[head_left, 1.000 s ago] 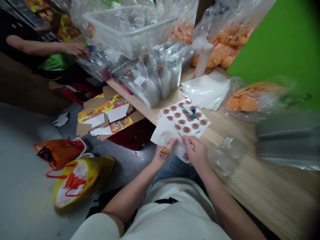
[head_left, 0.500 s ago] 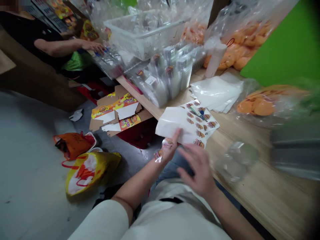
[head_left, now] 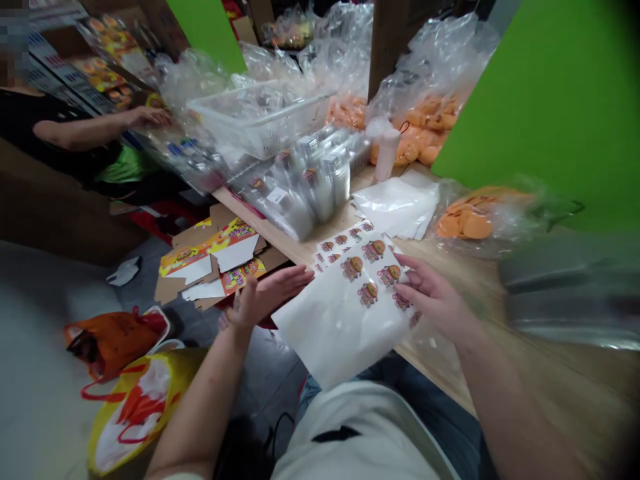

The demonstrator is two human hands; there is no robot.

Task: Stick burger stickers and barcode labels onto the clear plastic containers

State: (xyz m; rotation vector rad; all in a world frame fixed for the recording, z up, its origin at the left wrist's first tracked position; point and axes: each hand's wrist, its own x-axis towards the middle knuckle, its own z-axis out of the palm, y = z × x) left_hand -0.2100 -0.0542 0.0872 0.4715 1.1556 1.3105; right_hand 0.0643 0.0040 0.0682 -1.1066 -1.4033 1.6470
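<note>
A white sticker sheet (head_left: 345, 313) with a few burger stickers hangs over the table's near edge. My right hand (head_left: 433, 297) grips its right side, thumb on top. My left hand (head_left: 265, 297) hovers palm up with fingers stretched out at the sheet's left corner, holding nothing. A fuller sticker sheet (head_left: 340, 240) lies on the wooden table (head_left: 525, 387) just behind. A stack of clear plastic bags (head_left: 400, 203) sits beyond it.
Packs of clear wrapped goods (head_left: 305, 187), a white basket (head_left: 260, 120) and bags of orange pieces (head_left: 430, 127) crowd the back. Another person's arm (head_left: 100, 127) reaches in at far left. Flattened cartons (head_left: 215, 257) and shopping bags (head_left: 135, 400) lie on the floor.
The sticker sheet has been lifted and pulled toward me; my right hand now grips it. My left hand has let go and turned palm up. The camera tilted upward.
</note>
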